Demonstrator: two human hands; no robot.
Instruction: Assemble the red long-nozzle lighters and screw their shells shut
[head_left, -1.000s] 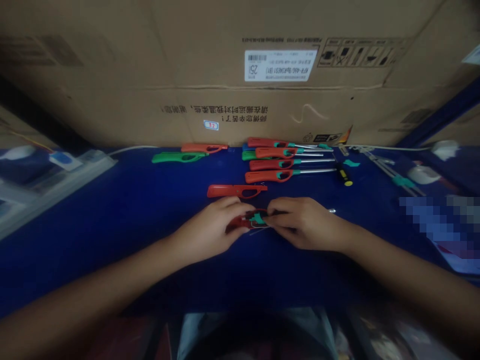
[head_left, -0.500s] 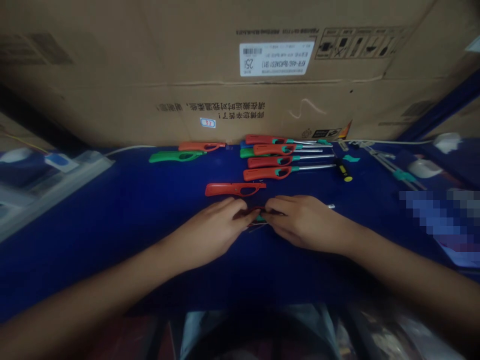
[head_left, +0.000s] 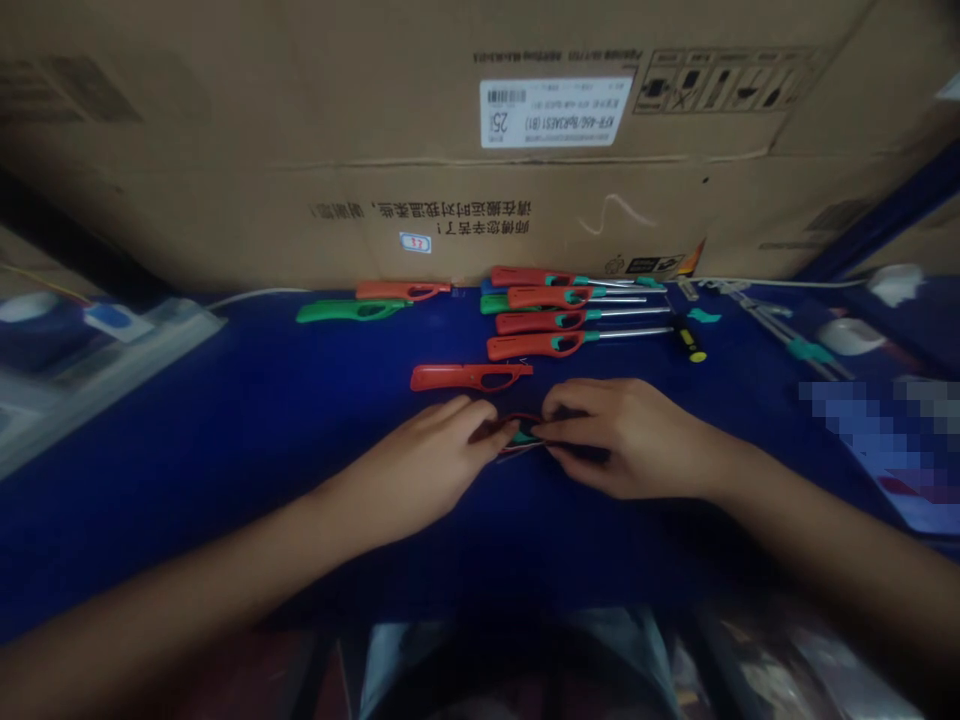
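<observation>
My left hand (head_left: pixel 439 455) and my right hand (head_left: pixel 619 435) meet at the middle of the blue table (head_left: pixel 225 420), both closed on a red lighter part with a teal piece (head_left: pixel 519 432) that lies mostly hidden under the fingers. Just beyond the hands lies a loose red lighter shell (head_left: pixel 469 376). Further back, several assembled red lighters with metal tubes (head_left: pixel 574 320) lie in a row.
A green lighter shell (head_left: pixel 352 310) and an orange one (head_left: pixel 403 290) lie at the back left. A small yellow-handled screwdriver (head_left: pixel 688 342) rests right of the row. A large cardboard box (head_left: pixel 480 140) walls off the back. Pale trays (head_left: pixel 97 340) sit at left.
My right hand has shifted slightly up and curled tighter over the part; the teal piece is more covered than a second ago. The camera view rose a little.
</observation>
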